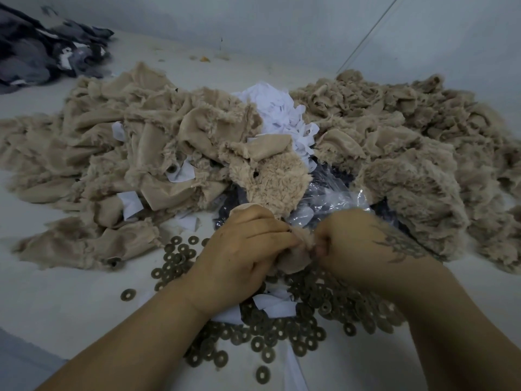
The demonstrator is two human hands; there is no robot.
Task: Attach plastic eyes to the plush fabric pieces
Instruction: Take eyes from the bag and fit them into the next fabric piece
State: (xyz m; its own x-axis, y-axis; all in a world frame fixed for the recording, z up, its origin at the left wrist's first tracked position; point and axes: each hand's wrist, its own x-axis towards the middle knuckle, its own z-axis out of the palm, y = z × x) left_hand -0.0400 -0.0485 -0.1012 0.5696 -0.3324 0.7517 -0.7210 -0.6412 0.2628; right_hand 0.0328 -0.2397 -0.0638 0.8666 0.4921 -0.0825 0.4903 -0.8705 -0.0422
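Near the front edge of the pale worktop (pixel 42 306), both hands meet over a small beige plush fabric piece (pixel 296 253). The left hand (pixel 242 255) curls its fingers round the piece from the left, and the right hand (pixel 363 249), tattooed on its back, pinches the same piece from the right. Whether a plastic eye sits in the piece cannot be told, as the fingers hide it. Under and around the wrists lies a scatter of dull brown ring-shaped washers (pixel 284 331) mixed with white fabric scraps (pixel 275 304). Just behind the hands sits a clear plastic bag of dark parts (pixel 332 198). Heaps of beige plush pieces (pixel 135 153) spread toward the back, left and right, with a mound of white scraps (pixel 279 114) between them. Dark grey cloth (pixel 42 52) lies at the back left corner.
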